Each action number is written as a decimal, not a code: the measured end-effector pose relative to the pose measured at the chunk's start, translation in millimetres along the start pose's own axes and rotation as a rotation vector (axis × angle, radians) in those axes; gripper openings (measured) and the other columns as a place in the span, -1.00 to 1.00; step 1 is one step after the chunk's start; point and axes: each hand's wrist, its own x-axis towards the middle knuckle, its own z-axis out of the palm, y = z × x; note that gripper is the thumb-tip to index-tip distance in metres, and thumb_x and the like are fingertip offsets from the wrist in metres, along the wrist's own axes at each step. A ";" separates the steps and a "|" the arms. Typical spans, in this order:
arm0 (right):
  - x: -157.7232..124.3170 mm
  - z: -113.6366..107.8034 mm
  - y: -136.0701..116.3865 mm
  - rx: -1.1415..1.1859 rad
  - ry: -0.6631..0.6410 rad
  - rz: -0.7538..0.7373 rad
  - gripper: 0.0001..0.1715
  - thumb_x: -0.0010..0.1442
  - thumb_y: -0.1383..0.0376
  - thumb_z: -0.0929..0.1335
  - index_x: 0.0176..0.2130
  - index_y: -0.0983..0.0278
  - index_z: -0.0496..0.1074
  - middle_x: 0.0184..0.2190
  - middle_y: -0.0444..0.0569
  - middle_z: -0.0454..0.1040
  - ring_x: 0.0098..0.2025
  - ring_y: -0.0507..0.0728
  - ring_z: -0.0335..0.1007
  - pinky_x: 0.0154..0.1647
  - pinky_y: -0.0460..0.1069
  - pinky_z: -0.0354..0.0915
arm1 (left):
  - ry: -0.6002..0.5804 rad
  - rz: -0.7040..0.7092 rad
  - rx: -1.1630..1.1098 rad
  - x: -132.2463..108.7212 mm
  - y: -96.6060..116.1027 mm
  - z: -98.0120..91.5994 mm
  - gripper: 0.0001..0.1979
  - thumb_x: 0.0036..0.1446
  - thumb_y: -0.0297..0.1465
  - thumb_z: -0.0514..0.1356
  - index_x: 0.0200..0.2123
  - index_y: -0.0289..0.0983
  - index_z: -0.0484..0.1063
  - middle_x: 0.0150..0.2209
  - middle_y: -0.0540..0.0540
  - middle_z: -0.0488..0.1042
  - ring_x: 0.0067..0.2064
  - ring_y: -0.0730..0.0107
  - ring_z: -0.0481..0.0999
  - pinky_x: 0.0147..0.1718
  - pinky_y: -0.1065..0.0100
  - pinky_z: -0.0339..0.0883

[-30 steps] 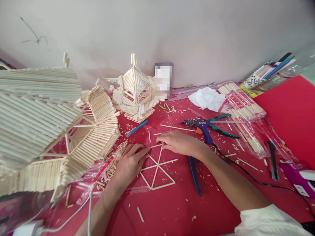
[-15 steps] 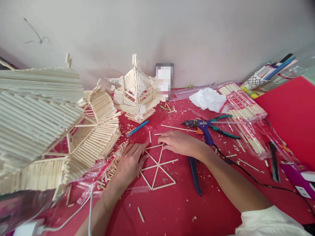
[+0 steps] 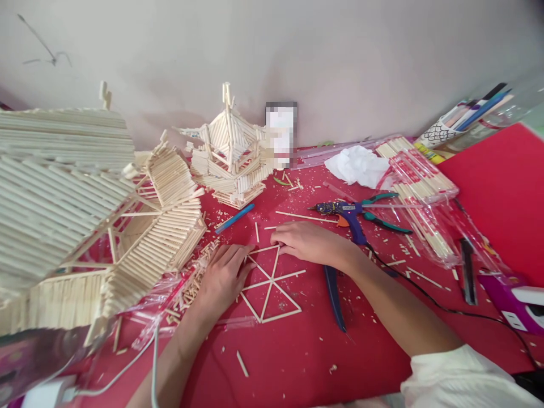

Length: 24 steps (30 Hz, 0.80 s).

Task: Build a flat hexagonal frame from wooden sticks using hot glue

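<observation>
A flat frame of thin wooden sticks [image 3: 272,283], shaped like a spoked polygon, lies on the red table [image 3: 297,362]. My left hand [image 3: 223,277] lies flat at the frame's left side, fingers stretched towards its upper left stick. My right hand [image 3: 312,243] rests at the frame's upper right corner, fingers curled and pressing on the top stick's end. What its fingertips pinch is too small to make out.
Large stick-built model buildings [image 3: 85,209] fill the left; a smaller stick pagoda [image 3: 232,153] stands behind. A blue glue gun [image 3: 346,212], green pliers [image 3: 382,218], a blue pen [image 3: 233,218], packs of sticks [image 3: 419,187], white tissue [image 3: 359,167] and a dark blade [image 3: 334,297] lie nearby.
Both hands stay at the stick frame with only small shifts of the fingers. The view has tilted slightly, so everything sits a little higher.
</observation>
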 end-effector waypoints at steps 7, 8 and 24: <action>-0.1 -1.9 -1.1 0.006 -0.013 0.006 -0.97 0.35 0.42 0.41 -0.17 0.31 0.50 -0.17 0.04 0.56 -0.15 0.17 0.45 -0.22 -0.02 0.14 | -0.001 -0.015 -0.016 0.2 1.5 -0.5 -0.72 0.38 -0.41 0.19 0.13 -0.21 0.42 -0.09 -0.12 0.60 -0.08 0.17 0.55 -0.02 0.16 0.43; -0.1 -2.2 -1.3 0.006 -0.014 0.007 -0.97 0.35 0.41 0.41 -0.17 0.31 0.50 -0.17 0.04 0.56 -0.15 0.17 0.45 -0.22 -0.02 0.14 | 0.002 -0.019 -0.018 0.3 1.7 -0.4 -0.72 0.38 -0.41 0.19 0.12 -0.21 0.42 -0.09 -0.12 0.60 -0.08 0.17 0.56 -0.03 0.17 0.44; 0.0 -6.0 -4.9 -0.032 -0.055 0.025 -0.95 0.37 0.42 0.39 -0.20 0.30 0.49 -0.15 0.04 0.56 -0.12 0.18 0.46 -0.17 -0.02 0.18 | 0.008 -0.032 -0.011 -0.3 1.8 0.5 -0.73 0.38 -0.40 0.18 0.12 -0.20 0.45 -0.12 -0.12 0.60 -0.09 0.19 0.56 -0.05 0.18 0.48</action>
